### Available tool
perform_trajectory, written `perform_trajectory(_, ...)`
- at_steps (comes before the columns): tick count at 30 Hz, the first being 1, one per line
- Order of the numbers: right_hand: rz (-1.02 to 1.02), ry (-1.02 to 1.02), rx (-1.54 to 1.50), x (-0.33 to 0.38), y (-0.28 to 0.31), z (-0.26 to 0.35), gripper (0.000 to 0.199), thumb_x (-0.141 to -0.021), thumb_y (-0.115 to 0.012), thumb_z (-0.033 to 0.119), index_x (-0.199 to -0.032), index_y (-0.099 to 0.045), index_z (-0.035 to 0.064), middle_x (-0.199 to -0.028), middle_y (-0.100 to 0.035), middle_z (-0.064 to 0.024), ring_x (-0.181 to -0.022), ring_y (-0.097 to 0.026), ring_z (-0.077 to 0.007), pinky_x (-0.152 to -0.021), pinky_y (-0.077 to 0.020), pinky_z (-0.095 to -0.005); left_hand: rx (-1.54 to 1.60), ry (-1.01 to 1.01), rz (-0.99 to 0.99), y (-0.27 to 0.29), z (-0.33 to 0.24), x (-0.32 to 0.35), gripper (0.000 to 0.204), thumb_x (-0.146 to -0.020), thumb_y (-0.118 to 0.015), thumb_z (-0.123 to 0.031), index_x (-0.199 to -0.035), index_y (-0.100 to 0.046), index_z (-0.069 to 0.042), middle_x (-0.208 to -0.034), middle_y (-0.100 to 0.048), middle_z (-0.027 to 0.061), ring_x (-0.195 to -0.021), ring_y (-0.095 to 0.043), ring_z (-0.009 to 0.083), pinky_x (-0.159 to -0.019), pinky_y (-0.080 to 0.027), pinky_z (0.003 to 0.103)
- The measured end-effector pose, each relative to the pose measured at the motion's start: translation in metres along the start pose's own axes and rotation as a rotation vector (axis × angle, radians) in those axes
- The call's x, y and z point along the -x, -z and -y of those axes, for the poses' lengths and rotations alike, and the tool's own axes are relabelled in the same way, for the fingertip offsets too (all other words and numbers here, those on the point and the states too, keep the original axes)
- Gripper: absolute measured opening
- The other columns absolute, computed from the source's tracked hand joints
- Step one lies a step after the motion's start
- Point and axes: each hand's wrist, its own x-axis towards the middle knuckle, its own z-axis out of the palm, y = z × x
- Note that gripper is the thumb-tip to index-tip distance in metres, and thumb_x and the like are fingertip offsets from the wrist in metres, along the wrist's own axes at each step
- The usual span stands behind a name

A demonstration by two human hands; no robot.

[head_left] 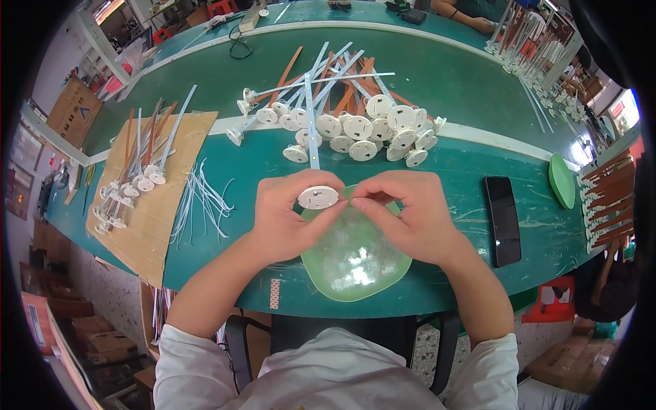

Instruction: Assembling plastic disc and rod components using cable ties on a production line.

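Note:
My left hand [290, 212] is closed around a round white plastic end cap [318, 197] with small slots in its face. A pale LED strip [311, 123] with small dots runs away from the cap toward the far side. My right hand [410, 215] is beside it, thumb and forefinger pinched together close to the left fingertips. Whatever sits in that pinch is too small to make out. Both hands are above the near table, over the far part of a shallow green plastic tray [355, 263].
Beyond my hands lies a pile of white end caps [357, 128] with strips. More lie on cardboard [147, 225] at left, beside loose white wires [201, 205]. At right are a black phone [502, 220], a green dish [562, 180] and stacked brown strips [608, 208]. Another person's arm [461, 12] shows far off.

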Motion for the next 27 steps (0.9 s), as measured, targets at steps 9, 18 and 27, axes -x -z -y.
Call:
perform_trajectory(9, -0.145, 0.243, 0.262, 0.002, -0.01, -0.002, 0.008, -0.083, -0.071, -0.002, -0.089, -0.069, 0.0005, -0.083, -0.071, -0.0118, -0.07, -0.07, -0.0263, -0.061, -0.0544, -0.0318, -0.101, -0.103, 0.022, -0.001, 0.004, 0.001, 0.026, -0.075, -0.078, 0.005, -0.098, -0.069, -0.001, -0.082, -0.074, 0.0082, -0.074, -0.073, 0.0154, -0.068, -0.055, 0.026)
perform_trajectory(18, -0.418, 0.388, 0.29, 0.004, -0.019, 0.01, 0.013, -0.077, -0.071, -0.009, -0.088, -0.067, -0.002, -0.079, -0.069, -0.0122, -0.063, -0.066, -0.025, -0.056, -0.052, -0.0307, 0.23, -0.041, 0.089, -0.004, -0.002, 0.005, 0.063, -0.097, -0.051, -0.006, -0.154, -0.027, 0.006, -0.141, -0.056, 0.0239, -0.118, -0.066, 0.0359, -0.097, -0.052, 0.039)
perform_trajectory(27, -0.428, 0.454, 0.309, 0.002, -0.023, 0.006, 0.014, -0.077, -0.072, -0.009, -0.089, -0.067, -0.0033, -0.08, -0.069, -0.0138, -0.062, -0.065, -0.026, -0.054, -0.0518, -0.0313, 0.372, 0.164, 0.172, 0.001, -0.008, 0.008, 0.054, -0.098, -0.049, 0.004, -0.151, -0.039, 0.002, -0.137, -0.06, 0.0235, -0.122, -0.063, 0.0251, -0.1, -0.05, 0.035)
